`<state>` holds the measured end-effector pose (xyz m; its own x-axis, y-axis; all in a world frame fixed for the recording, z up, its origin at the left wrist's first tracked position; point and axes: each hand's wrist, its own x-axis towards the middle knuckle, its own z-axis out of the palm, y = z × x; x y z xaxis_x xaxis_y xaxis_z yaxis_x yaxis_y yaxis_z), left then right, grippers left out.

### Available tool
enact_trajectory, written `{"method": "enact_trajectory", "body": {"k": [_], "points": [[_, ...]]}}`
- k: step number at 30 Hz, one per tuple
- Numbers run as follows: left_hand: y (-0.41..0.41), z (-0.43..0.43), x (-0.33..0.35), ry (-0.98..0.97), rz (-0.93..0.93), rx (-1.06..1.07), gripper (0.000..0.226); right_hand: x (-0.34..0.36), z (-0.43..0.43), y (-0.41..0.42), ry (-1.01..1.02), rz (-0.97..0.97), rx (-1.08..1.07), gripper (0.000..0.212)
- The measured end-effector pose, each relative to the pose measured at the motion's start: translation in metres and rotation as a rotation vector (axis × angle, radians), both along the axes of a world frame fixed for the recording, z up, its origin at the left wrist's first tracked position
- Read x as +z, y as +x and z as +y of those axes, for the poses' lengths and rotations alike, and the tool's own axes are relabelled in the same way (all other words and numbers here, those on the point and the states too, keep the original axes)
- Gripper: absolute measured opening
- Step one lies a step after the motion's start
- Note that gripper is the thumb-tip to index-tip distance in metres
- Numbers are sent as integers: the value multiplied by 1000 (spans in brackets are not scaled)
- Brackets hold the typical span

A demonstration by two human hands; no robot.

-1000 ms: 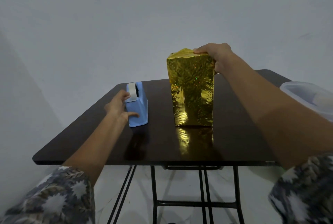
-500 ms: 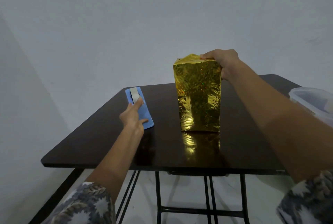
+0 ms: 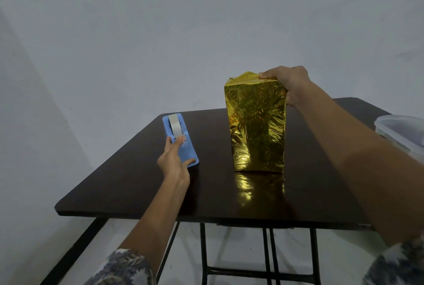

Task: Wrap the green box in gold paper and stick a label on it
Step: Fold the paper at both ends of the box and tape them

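One wide-angle view, worn on the head. It faces forward and slightly downward, close to the near edge of the table [image 3: 137, 181]. The wall [image 3: 206, 20] fills the upper half; the gold-wrapped box [image 3: 257, 124] stands right of centre.

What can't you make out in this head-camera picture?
Green box: head view, fully covered by gold paper.
Top fold's right end: head view, under the right hand.
Loose end of the tape: head view, under the left hand on the blue dispenser.
Clear tub: cut off by the right edge, contents unclear.
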<state>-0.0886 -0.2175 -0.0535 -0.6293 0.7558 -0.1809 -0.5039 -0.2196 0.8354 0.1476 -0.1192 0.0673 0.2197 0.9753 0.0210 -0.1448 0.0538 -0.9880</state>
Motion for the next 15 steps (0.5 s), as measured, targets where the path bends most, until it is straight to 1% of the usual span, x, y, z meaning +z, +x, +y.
{"method": "enact_trajectory", "body": {"k": [5,10,13,15], "points": [[3,-1,-5,46,3,13,39,0,-2,0,12,10,6,88],[10,-5,-7,60,1,19,48,-2,-3,-1,16,23,-4,97],[14,-6,-6,41,30,42,53,-2,-5,-2,22,28,-4,101],[18,-4,-5,12,60,76,47,-2,-6,-2,27,35,-5,102]]}}
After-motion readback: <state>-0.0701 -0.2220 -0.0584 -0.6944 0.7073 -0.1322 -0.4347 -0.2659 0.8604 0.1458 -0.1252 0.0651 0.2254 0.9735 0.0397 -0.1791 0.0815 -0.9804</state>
